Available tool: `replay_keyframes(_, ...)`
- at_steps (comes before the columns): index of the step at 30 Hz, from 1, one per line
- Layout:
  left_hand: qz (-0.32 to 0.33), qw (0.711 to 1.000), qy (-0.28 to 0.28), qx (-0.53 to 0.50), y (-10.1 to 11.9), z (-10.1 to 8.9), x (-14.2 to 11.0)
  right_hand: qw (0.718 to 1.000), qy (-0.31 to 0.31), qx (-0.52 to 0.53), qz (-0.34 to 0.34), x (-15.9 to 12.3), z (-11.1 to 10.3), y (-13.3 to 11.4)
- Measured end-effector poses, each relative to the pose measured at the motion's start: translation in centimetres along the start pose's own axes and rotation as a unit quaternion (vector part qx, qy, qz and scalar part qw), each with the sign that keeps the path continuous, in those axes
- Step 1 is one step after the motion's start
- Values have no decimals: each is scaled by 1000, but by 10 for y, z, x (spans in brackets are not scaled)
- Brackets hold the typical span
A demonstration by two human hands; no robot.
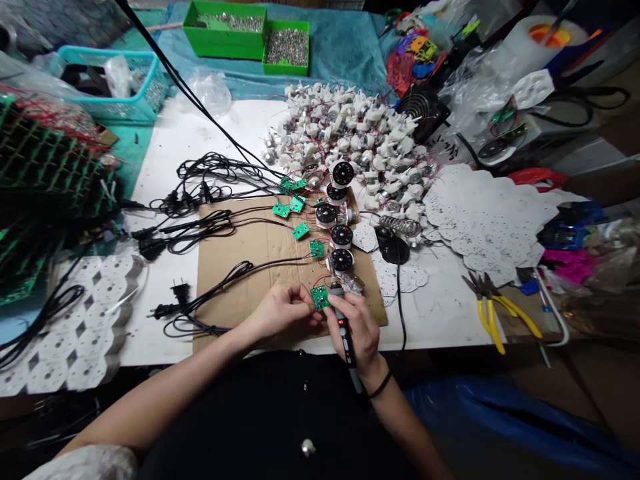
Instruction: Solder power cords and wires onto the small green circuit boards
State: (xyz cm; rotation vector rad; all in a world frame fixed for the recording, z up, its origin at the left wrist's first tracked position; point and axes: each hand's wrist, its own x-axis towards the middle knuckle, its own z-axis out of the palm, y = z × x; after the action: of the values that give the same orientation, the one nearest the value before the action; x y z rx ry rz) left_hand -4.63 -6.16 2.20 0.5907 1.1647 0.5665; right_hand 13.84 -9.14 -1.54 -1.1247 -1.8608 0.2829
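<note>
My right hand (356, 323) is wrapped round a soldering iron (344, 327) with a red-lit display, its tip pointing up past a small green circuit board (319, 297). The fingers of my left hand (286, 308) are pinched at the left edge of that board; a thin wire between them may be hidden. A black power cord (220, 329) runs beneath my left forearm. Just beyond the board lies a white motor unit with a black disc (342, 259). Further units and circuit boards (300, 231) with cords line the cardboard sheet (240, 267).
A large heap of white motor parts (345, 133) fills the back. Black plugs (173, 303) and coiled cords lie left. On the right are an iron stand with a coil (400, 225), white plates (490, 220) and yellow-handled pliers (487, 320). Green bins (225, 47) hold small metal parts.
</note>
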Motion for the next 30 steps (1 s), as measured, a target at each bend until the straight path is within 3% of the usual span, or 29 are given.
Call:
replay_keyframes(6,2,1000,-11,14,3,1,1,1000,2,5,-4,2,-24,-2)
replay_keyframes(14,-19,1000,1,5,3,6,2,982,-27,147,116,-13,-65,-11)
replay_keyframes(21,-20,1000,12,13,5,9,2,976,-36,164,138,-24,-71,-14)
replay_keyframes(30,-26,999,23,6,7,10,2,982,-39,158,100,-19,-73,-18)
